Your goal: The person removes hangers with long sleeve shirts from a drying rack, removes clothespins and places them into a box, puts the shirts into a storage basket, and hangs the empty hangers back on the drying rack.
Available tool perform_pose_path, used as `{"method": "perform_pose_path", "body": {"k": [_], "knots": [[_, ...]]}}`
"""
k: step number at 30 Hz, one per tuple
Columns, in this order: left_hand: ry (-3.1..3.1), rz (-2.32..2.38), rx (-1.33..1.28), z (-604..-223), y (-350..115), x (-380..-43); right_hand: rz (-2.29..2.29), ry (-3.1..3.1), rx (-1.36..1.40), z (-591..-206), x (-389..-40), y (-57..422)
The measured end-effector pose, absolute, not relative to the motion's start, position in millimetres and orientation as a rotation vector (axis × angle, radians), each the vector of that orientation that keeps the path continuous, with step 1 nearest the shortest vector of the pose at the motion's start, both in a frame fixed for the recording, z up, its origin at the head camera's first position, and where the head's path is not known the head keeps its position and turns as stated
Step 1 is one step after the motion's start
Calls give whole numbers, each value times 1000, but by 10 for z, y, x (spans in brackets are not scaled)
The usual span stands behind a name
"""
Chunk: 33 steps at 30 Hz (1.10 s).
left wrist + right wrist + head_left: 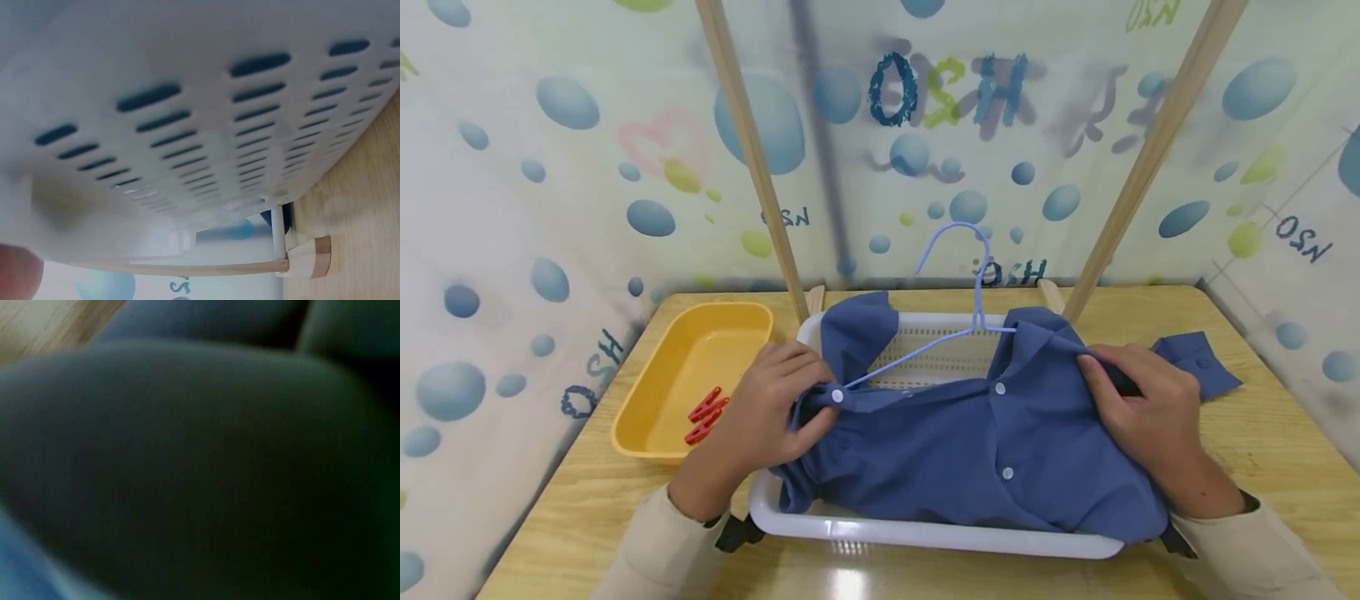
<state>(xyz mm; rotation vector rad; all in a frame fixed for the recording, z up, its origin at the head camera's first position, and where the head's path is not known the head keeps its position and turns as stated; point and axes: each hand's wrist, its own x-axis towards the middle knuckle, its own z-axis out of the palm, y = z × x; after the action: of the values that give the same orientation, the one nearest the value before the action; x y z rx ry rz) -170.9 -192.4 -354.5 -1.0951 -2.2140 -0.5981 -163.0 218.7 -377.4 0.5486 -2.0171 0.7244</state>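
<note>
A blue button-up shirt lies spread over a white basket. My left hand pinches its edge beside a white button, near the left end of a light blue hanger. On the other side, my right hand grips the shirt near the shoulder, thumb on top of the cloth. The hanger's right arm runs under the fabric, while its hook stands up above the basket. Dark, blurred cloth fills most of the right wrist view. The left wrist view mainly shows the basket's slotted wall.
Left of the basket stands a yellow basin holding red clothespins. Two wooden poles rise behind the basket, left and right. A shirt cuff lies on the wooden table at right. Patterned sheeting surrounds the table.
</note>
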Motion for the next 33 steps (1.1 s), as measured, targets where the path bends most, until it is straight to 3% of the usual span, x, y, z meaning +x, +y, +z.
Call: {"method": "perform_pose_path", "body": {"k": [33], "knots": [[-2238,-663,-1122,-3559,-1958,-1741,686,-2043,522,-3801,-1636,2191]]}}
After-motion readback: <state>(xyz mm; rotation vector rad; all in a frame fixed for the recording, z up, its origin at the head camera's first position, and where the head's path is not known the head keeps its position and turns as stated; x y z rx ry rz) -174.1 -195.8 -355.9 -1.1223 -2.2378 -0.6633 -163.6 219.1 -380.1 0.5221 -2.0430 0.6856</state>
